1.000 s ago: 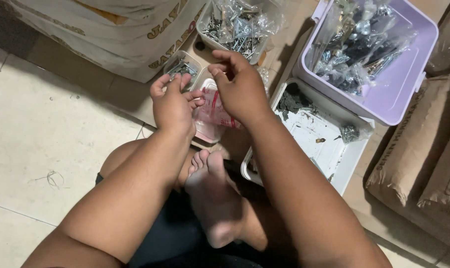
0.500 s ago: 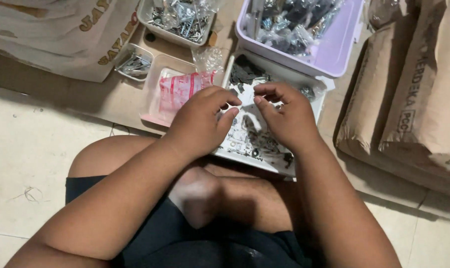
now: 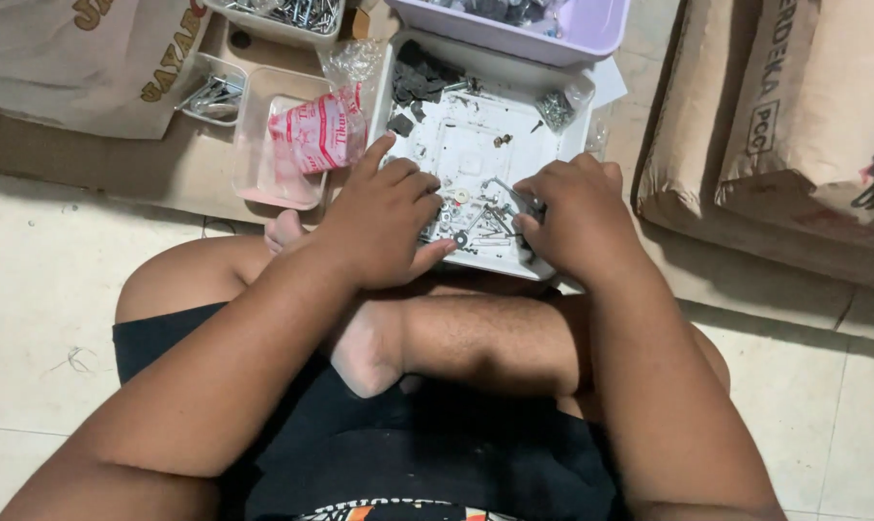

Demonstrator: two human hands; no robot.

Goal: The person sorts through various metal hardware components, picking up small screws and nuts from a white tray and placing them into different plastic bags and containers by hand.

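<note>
Both of your hands now work over the white tray (image 3: 476, 135), having left the pink packet (image 3: 314, 133). Left hand (image 3: 384, 217) presses loose washers (image 3: 456, 214); right hand (image 3: 577, 217) pinches a bent metal piece (image 3: 503, 188). Beyond, a lilac tub (image 3: 591, 34).

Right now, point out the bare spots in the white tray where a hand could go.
The white tray is bare in its middle, between the dark pieces at its top left and the small bag at right. Its near edge is crowded: washers and screws between left hand and right hand.
</note>
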